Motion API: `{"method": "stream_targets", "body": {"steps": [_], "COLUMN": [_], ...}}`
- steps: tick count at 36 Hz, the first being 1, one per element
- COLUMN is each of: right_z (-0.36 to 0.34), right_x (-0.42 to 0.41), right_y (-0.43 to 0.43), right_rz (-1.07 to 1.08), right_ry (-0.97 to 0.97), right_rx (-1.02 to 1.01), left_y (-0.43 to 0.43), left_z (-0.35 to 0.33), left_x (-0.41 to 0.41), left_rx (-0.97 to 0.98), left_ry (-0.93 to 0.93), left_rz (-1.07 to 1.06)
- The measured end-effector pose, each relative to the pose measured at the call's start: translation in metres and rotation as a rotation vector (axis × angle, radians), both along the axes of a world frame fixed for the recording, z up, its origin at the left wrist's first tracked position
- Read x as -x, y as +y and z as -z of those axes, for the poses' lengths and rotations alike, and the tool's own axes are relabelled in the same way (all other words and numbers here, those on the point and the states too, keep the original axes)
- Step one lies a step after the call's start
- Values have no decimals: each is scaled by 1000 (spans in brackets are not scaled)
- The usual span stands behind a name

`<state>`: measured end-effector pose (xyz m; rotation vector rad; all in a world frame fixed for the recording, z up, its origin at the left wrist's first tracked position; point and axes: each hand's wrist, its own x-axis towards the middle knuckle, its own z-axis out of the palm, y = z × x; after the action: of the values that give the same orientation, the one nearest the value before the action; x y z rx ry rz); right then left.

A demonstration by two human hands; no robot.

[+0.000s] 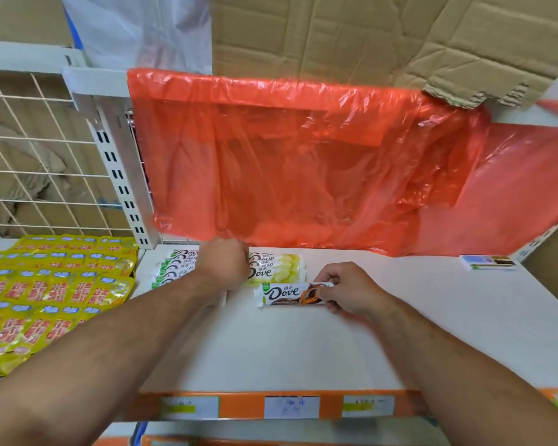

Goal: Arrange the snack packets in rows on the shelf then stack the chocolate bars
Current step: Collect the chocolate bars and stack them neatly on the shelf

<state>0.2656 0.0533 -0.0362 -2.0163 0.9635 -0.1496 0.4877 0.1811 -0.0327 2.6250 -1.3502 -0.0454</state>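
Pinches brown Dove bar (284, 295) with right hand (345, 292); curls left hand (226, 265) between green Dove stack (174, 267) and yellow Dove stack (279, 268), cannot tell around what.

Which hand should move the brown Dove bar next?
The right hand: it grips the brown Dove bar by its end. The left hand is farther back, between the green stack and the yellow stack.

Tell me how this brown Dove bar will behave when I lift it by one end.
The brown Dove bar lies flat and straight, so it probably stays stiff when the right hand lifts it by its end. Its glossy wrapper may slip in a light pinch. Flat-sided, it should not roll.
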Motion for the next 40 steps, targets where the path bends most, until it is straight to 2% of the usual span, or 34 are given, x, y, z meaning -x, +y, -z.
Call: {"method": "stream_targets", "body": {"steps": [6,20,25,35,40], "right_z": [4,9,6,2,2], "right_x": [-5,-8,-10,-22,-29], "right_y": [6,7,7,20,29], "right_rz": [32,57,18,-84,-137], "right_ry": [-8,-23,-9,-28,-39], "right_rx": [-7,-41,-47,-11,39], "left_y": [-3,-10,-3,24,41], "left_z": [4,11,12,7,2], "left_x": [-8,-12,-8,-3,0], "left_rx": [-69,-83,-45,193,191], "left_ry": [-23,-115,-179,-138,-134], "left_rz": [44,88,78,28,-29]}}
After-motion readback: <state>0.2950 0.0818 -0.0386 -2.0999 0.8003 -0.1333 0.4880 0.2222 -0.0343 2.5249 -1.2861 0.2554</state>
